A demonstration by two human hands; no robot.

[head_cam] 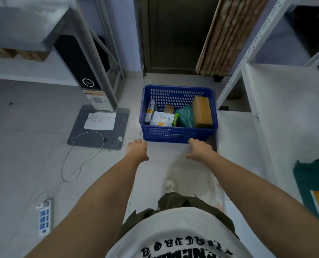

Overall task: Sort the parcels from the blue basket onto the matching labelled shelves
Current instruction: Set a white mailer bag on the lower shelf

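A person stands on a pale tiled floor and reaches both bare arms forward and down toward a blue basket (179, 134) that sits on the floor in front of a dark door (175, 34). The left hand (137, 150) hangs just short of the basket's near left corner, palm down, its fingers loosely extended and close together, holding nothing. The right hand (199, 149) hovers by the basket's near wall toward its right side, fingers relaxed and slightly spread, thumb out to the side, also holding nothing; whether either hand touches the plastic cannot be told. Inside the basket lie several parcels: a tall brown cardboard box (202, 111) stands on end against the right wall, a teal plastic mailer (184, 117) leans beside it, a white mailer with yellow print (162, 119) lies at the front, a narrow white pouch (151, 110) rests against the left wall, and a small brown box (169, 108) sits toward the back. To the basket's left, a grey floor scale (76, 131) carries a white handwritten sheet (100, 121), with a tall black-fronted column (78, 66) rising from its far edge. A thin white cable (71, 157) loops across the tiles toward a white power strip (44, 218). White metal shelving (285, 108) lines the right side, where a dark green parcel (311, 175) lies on a shelf near the edge of view.
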